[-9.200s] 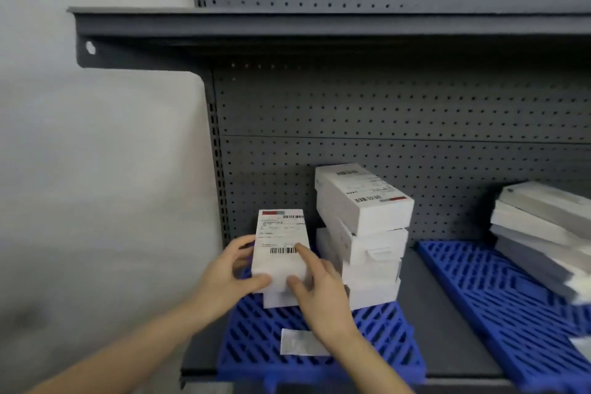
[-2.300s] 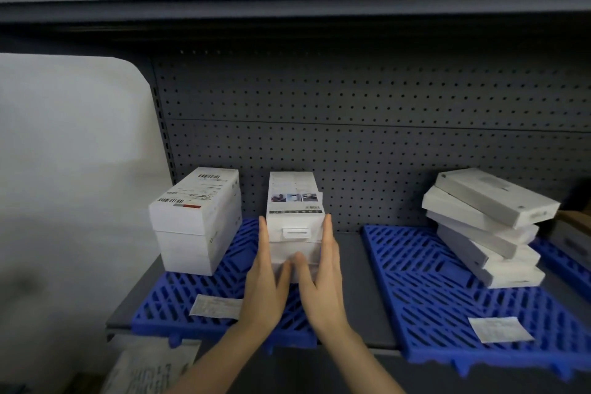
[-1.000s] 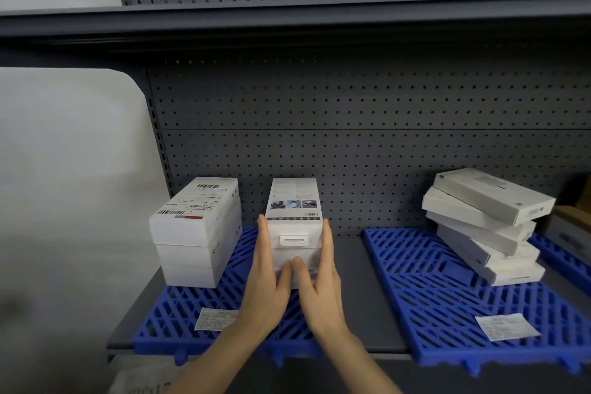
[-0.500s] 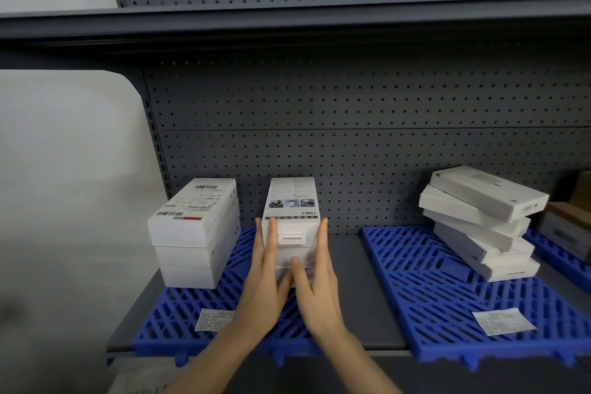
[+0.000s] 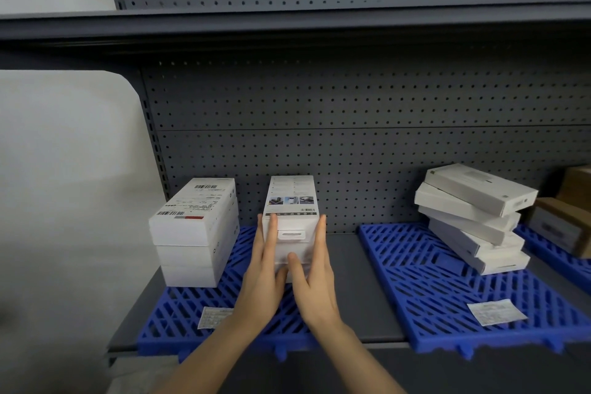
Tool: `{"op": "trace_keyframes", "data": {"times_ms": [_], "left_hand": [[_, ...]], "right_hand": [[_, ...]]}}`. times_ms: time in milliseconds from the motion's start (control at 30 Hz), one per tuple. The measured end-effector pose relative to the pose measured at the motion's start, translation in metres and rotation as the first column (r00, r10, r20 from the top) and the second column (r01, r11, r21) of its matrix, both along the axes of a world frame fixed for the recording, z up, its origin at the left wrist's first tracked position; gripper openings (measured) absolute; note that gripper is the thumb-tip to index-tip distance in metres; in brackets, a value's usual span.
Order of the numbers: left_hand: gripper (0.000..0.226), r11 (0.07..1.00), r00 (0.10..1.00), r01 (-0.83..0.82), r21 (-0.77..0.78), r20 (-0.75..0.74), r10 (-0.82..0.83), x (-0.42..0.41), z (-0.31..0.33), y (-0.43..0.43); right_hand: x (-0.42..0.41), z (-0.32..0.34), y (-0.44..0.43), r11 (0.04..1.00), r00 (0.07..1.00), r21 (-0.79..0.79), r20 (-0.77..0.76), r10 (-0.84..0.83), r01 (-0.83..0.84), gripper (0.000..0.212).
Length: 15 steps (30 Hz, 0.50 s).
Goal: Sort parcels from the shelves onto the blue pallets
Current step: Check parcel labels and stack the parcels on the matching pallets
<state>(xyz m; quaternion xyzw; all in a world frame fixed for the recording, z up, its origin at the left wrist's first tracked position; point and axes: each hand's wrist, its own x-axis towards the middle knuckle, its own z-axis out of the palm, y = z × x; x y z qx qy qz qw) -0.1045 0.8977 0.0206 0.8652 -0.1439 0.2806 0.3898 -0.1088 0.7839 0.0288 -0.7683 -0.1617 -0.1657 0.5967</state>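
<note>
A stack of white boxes (image 5: 292, 201) stands on the left blue pallet (image 5: 192, 310) on the grey shelf. My left hand (image 5: 262, 278) lies flat against the stack's left front with straight fingers. Against the right side of the same stack my right hand (image 5: 315, 278) is pressed flat, thumb on the front face. Left of it stands a second stack of white boxes (image 5: 195, 230) with barcode labels on top. A paper label (image 5: 212, 317) lies on the pallet near its front edge.
A second blue pallet (image 5: 431, 291) to the right carries a skewed pile of flat white boxes (image 5: 473, 217) and a paper label (image 5: 495, 313). Brown cartons (image 5: 563, 221) sit on a third pallet at the far right. An upper shelf (image 5: 287, 25) overhangs; a pegboard backs the bay.
Both hands have stayed flat on the middle stack; my left fingers slid a little higher on its front. The earliest frame showed the hands gripping a single labelled box.
</note>
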Motion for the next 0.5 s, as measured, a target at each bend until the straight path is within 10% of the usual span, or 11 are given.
{"op": "trace_keyframes", "data": {"times_ms": [500], "left_hand": [[0.07,0.986,0.96,-0.09,-0.14,0.25,0.123,-0.024,0.048,-0.031]], "right_hand": [[-0.01,0.023,-0.048,0.995,0.994,-0.032,0.064,-0.091,0.094,0.063]]}}
